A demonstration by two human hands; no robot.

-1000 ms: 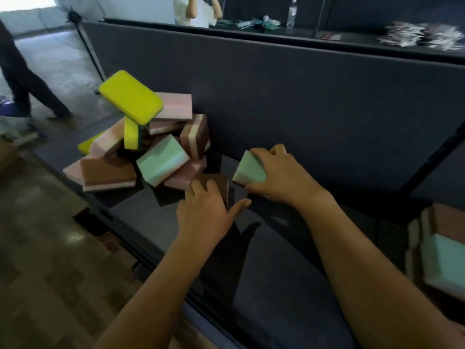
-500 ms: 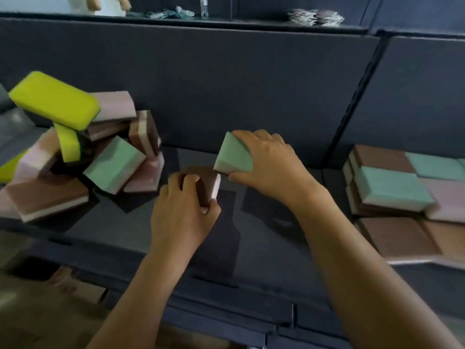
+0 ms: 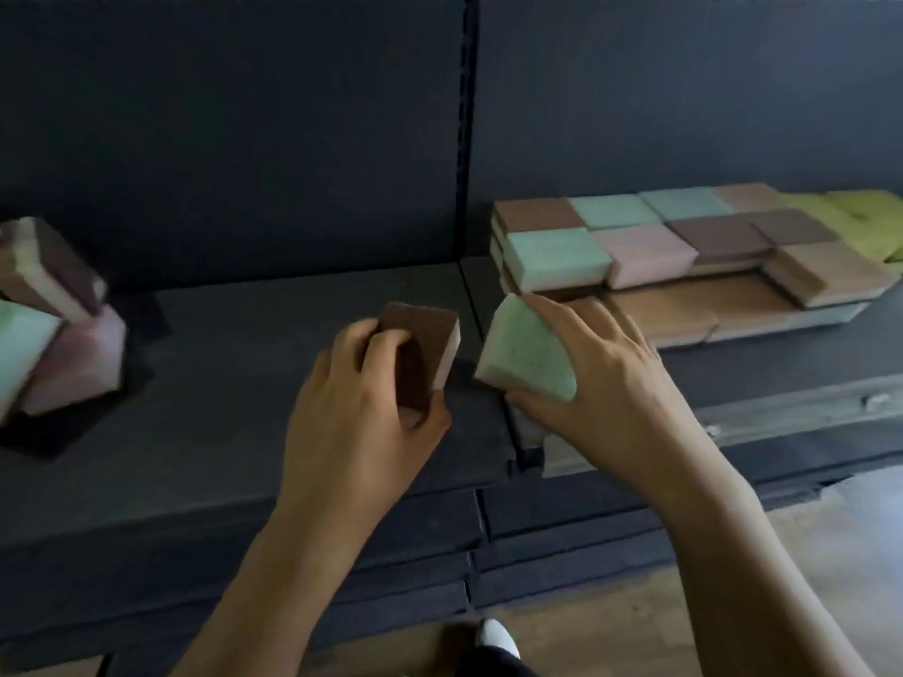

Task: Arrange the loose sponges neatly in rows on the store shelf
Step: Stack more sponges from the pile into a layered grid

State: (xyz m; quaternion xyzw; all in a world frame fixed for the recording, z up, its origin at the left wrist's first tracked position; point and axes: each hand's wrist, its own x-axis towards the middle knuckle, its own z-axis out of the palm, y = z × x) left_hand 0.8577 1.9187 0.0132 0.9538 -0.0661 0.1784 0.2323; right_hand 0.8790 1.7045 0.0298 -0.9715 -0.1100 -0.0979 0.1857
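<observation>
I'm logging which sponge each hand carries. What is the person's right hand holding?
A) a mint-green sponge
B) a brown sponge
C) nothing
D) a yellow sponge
A: the right hand grips a mint-green sponge, with fingers over its top and thumb under it, while the left hand holds the brown sponge.

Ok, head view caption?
Left hand grips a brown rectangular sponge, right hand a mint-green sponge, near neat sponge rows on dark shelf.

Two hands, the left hand (image 3: pixel 352 432) and the right hand (image 3: pixel 601 398), hold one sponge each: one brown sponge (image 3: pixel 425 344) and one green sponge (image 3: pixel 527 359). Left of the shelf upright (image 3: pixel 469 139), three loose sponges (image 3: pixel 49 324) show. Right of it, the stacked rows (image 3: pixel 645 251) show nine tops. The lower layers and the yellow sponges (image 3: pixel 860 222) are too blurred to count.
</observation>
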